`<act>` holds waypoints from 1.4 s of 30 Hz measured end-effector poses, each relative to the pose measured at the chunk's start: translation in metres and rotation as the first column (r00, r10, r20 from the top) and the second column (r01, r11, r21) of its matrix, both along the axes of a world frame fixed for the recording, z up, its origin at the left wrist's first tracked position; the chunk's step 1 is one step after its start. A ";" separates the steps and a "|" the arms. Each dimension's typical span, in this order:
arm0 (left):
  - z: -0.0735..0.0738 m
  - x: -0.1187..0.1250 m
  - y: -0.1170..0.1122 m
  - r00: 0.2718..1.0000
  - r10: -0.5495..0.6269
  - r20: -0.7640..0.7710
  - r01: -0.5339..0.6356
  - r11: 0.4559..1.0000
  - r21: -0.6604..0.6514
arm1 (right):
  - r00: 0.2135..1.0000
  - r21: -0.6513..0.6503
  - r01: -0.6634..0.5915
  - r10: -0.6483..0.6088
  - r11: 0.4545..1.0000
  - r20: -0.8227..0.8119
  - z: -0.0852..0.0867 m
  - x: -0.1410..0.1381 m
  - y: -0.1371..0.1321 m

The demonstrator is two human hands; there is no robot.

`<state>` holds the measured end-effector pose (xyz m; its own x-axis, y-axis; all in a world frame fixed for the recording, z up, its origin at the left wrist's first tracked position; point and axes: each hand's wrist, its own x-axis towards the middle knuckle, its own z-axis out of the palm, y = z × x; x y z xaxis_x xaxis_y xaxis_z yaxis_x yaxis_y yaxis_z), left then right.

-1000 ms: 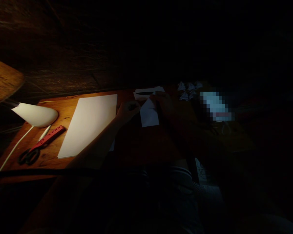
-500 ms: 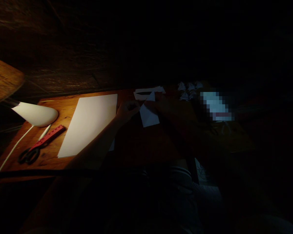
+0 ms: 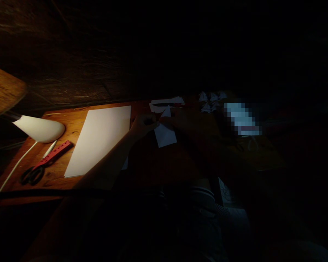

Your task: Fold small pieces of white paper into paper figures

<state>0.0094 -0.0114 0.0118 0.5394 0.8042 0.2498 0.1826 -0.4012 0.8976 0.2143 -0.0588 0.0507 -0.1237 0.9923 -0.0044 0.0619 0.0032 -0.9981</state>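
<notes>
Between my hands is a small folded piece of white paper, with a pointed tip at its far end. My left hand pinches its left edge, thumb and fingertips together. On the other side my right hand lies in deep shadow, its fingertips pressed on the paper's upper right edge. Just beyond the folded paper are some white paper pieces with a dark blade-shaped tool lying on them. Left of my left hand rests a large stack of white sheets.
A white lamp with a cord stands at the left. Near it lie black-handled scissors and a red perforated strip. Several small folded paper shapes sit at the back right, beside a bright pixelated patch. A dark wall rises behind the table.
The folded paper has come slightly nearer to me and left, and my right hand has moved down with it. My left hand has shifted a little right, onto the paper's edge.
</notes>
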 end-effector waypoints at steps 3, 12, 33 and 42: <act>0.000 -0.001 0.000 1.000 -0.013 0.011 0.013 1.000 0.003 | 0.996 0.012 0.067 -0.066 0.998 -0.066 -0.003 0.001 0.003; 0.001 -0.001 -0.001 0.998 -0.053 -0.013 0.054 0.998 0.014 | 0.989 0.115 0.108 -0.095 0.987 -0.113 -0.015 0.011 0.010; 0.003 0.001 -0.001 0.997 -0.071 0.037 0.071 0.997 -0.013 | 1.000 0.087 -0.014 0.014 0.996 -0.003 -0.009 0.001 0.001; 0.002 0.001 -0.001 0.997 -0.065 0.048 0.067 0.997 -0.037 | 0.994 0.098 0.058 -0.048 0.994 -0.097 -0.007 0.002 0.003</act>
